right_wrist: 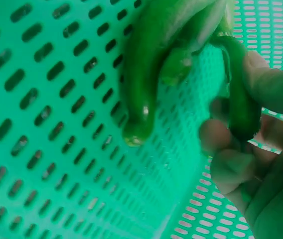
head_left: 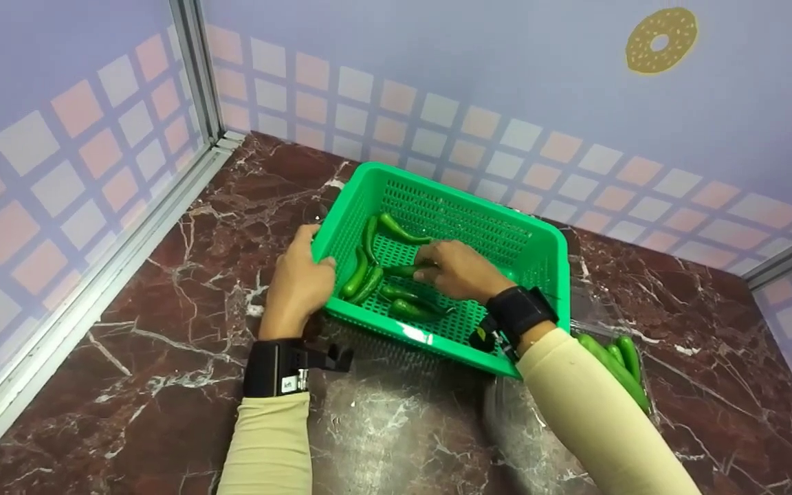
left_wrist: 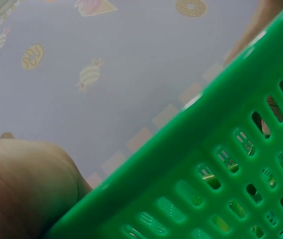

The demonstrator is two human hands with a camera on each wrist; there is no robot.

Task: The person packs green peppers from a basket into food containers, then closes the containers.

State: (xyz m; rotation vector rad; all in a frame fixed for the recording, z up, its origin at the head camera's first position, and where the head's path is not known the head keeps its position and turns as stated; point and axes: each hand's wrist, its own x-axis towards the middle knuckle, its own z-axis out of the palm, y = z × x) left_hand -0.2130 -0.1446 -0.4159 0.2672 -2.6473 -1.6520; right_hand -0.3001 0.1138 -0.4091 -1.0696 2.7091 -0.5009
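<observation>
A green plastic basket (head_left: 465,191) with slotted walls stands tilted across the head view. My left hand (head_left: 300,278) grips its left rim, the thumb over the edge; the left wrist view shows part of that hand (left_wrist: 27,186) beside the rim. Inside the basket, my right hand (head_left: 461,268) pinches a green chili pepper (right_wrist: 242,94) between thumb and fingers. Several other green chili peppers (head_left: 416,311) lie on the basket floor, mostly toward the left and front. In the right wrist view, a curved pepper (right_wrist: 144,74) lies close to the held one.
Right of the basket, more green peppers (head_left: 612,368) lie in what looks like a clear container, partly behind my right sleeve. Under everything is a dark red marbled surface (head_left: 162,344). A tile-patterned wall (head_left: 437,130) rises close behind the basket, with a metal-framed panel at left.
</observation>
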